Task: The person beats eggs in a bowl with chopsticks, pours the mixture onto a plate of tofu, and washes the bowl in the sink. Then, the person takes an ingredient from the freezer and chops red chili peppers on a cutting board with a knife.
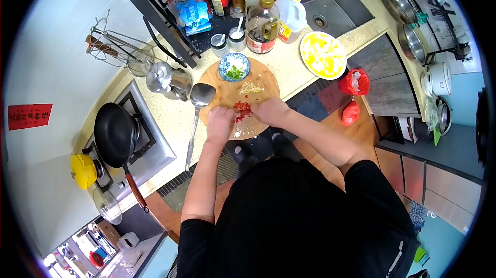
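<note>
Chopped red pepper (243, 111) lies in a small heap on the round wooden cutting board (214, 79). My left hand (220, 122) is at the heap's left side, fingers curled inward. At its right side is my right hand (270, 112), also with bent fingers. Whatever either hand may hold is too small to make out. Minced garlic (251, 88) lies just above the pepper. A blue-and-white bowl (225, 65) with chopped greens (235, 73) stands at the board's top. Small pale bits are near the board's lower edge.
Left of the board lies a metal spatula (202, 95). A black pan (113, 134) sits on the stove (161, 150). Bottles, two small jars and an oil jug (262, 26) stand behind. A plate of yellow-and-white food (323, 75) is at the right, near the sink (356, 12).
</note>
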Available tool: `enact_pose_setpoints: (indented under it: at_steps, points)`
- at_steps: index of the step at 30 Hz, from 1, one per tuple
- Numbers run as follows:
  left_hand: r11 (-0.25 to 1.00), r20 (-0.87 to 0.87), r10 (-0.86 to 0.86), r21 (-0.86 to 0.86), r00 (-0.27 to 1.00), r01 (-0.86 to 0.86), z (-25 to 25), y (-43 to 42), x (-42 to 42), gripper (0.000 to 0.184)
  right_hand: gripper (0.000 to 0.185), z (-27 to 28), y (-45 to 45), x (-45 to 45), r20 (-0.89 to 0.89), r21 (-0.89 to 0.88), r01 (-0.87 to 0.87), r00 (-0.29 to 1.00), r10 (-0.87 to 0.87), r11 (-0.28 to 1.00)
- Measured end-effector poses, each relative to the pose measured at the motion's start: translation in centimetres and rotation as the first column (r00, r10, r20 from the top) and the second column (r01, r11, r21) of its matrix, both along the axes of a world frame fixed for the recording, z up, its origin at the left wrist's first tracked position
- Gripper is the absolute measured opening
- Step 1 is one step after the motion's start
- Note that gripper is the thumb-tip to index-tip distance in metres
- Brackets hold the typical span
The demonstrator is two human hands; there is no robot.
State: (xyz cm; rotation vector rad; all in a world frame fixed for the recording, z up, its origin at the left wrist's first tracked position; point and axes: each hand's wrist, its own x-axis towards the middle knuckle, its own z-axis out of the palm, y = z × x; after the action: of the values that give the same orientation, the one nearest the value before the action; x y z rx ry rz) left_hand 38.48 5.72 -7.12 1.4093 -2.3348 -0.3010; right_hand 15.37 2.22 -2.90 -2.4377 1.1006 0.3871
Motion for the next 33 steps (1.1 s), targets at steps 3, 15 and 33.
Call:
enact_pose_setpoints:
  at_steps: [3, 15, 33]
  points:
    - [1.0, 0.024, -0.008, -0.024, 1.0, 0.008, 2.4, -1.8, -1.0, 0.007, 0.017, 1.5, -0.2, -0.4, -0.009, 0.002, 0.134, 0.991, -0.134, 0.991]
    - [0.995, -0.12, -0.1, -0.009, 0.988, 0.1, -2.7, -4.7, -0.3, 0.009, 0.018, 1.2, -1.4, 1.1, -0.05, 0.012, 0.205, 0.978, -0.204, 0.979]
    - [0.995, -0.114, -0.1, 0.019, 0.988, 0.103, -2.2, -2.8, 0.7, 0.005, 0.021, -0.4, 0.6, 1.4, -0.08, -0.001, 0.136, 0.988, -0.136, 0.991]
